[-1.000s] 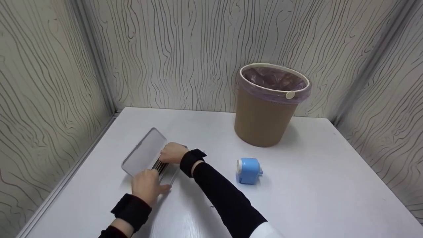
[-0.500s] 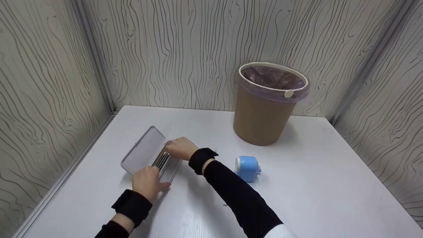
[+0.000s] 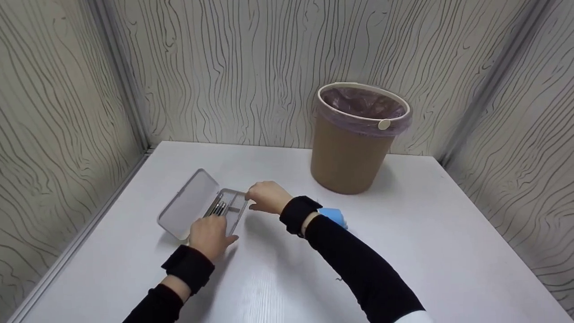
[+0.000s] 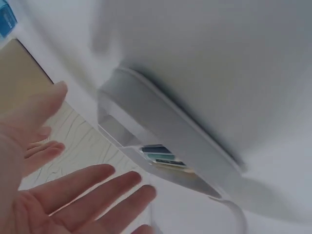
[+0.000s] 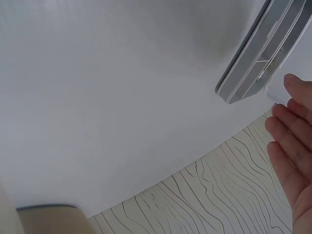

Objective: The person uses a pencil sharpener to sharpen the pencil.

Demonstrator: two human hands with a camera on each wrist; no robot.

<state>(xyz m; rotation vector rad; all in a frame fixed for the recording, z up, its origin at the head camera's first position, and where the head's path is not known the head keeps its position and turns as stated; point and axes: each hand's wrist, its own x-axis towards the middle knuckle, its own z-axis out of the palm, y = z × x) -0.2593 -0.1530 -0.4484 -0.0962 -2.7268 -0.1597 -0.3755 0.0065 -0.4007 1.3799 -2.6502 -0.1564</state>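
A pale grey pencil case [image 3: 240, 219] lies with its lid [image 3: 186, 204] swung back to the left. Several pencils [image 3: 219, 208] sit in its long compartment; smaller compartments beside them hold nothing visible. My left hand [image 3: 210, 237] is over the near end of the case, hiding part of it. In the left wrist view that hand's fingers [image 4: 102, 200] are spread and straight beside the case. At the far right corner of the case is my right hand [image 3: 270, 197]. The right wrist view shows its palm empty, the fingers [image 5: 287, 141] loosely extended.
A blue pencil sharpener [image 3: 332, 215] with a crank stands on the white table, partly hidden behind the right wrist. A brown bin [image 3: 350, 157] with a purple liner stands at the back right. A small dark scrap [image 3: 339, 279] lies near the right forearm. Patterned walls enclose the table.
My right hand has moved from inside the case to its right side, bringing the pencils and small compartments into view. My left hand has shifted slightly forward and right.
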